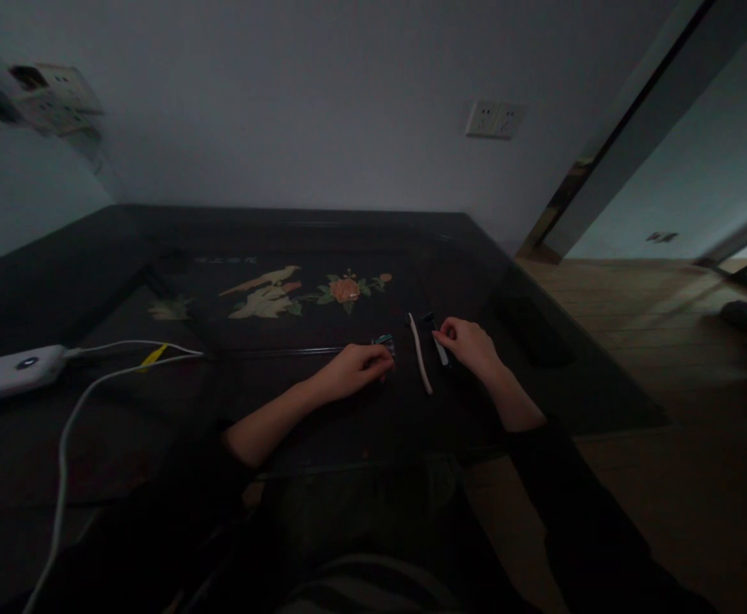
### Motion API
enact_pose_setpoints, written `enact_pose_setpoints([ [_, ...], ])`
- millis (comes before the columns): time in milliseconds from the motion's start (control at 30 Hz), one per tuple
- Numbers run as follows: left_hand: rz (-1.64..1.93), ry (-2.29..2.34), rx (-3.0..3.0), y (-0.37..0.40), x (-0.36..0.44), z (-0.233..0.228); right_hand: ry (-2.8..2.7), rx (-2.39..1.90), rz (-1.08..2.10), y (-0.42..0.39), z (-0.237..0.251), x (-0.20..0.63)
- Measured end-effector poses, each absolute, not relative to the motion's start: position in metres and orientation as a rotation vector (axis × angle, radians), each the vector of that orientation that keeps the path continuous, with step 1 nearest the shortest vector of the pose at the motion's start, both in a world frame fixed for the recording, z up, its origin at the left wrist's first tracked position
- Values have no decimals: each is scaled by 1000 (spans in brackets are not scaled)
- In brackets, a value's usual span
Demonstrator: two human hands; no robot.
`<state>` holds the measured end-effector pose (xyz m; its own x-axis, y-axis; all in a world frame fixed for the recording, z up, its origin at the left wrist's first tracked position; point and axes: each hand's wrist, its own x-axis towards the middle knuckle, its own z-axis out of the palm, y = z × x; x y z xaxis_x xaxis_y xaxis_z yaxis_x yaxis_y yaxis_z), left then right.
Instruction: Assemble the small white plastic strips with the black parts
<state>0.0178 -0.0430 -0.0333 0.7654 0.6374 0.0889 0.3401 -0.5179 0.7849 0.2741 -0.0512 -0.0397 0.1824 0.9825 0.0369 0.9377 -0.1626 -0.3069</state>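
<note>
Near the table's (pixel 60 281) front edge, the left hand (pixel 354 371) lay curled on a small dark module (pixel 385 343). The right hand (pixel 469 343) pinched a dark strip (pixel 438 344); between them lay 1 pale strip (pixel 420 365).

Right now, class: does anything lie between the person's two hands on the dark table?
Yes. A pale thin strip lies on the table between the left hand and the right hand, touching neither.
</note>
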Motion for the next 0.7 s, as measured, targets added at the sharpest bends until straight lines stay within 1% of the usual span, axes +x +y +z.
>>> enact_pose_setpoints([
  [133, 480, 732, 2168, -44, 18, -32, -1795, -2118, 259, -54, -36, 280],
  [200, 487, 725, 2168, -44, 18, -32, -1772, -2050, 211, -56, -34, 279],
  [267, 490, 714, 2167, -44, 18, -33, -1838, -1996, 113, -59, -32, 273],
  [400, 489, 705, 2180, -44, 18, -34, -2160, -1952, -133, -65, -30, 249],
  [467, 484, 710, 2183, -45, 18, -34, -2262, -1965, -207, -68, -30, 238],
  [700, 506, 695, 2216, -44, 19, -35, -2344, -2109, -217, -66, -29, 225],
])
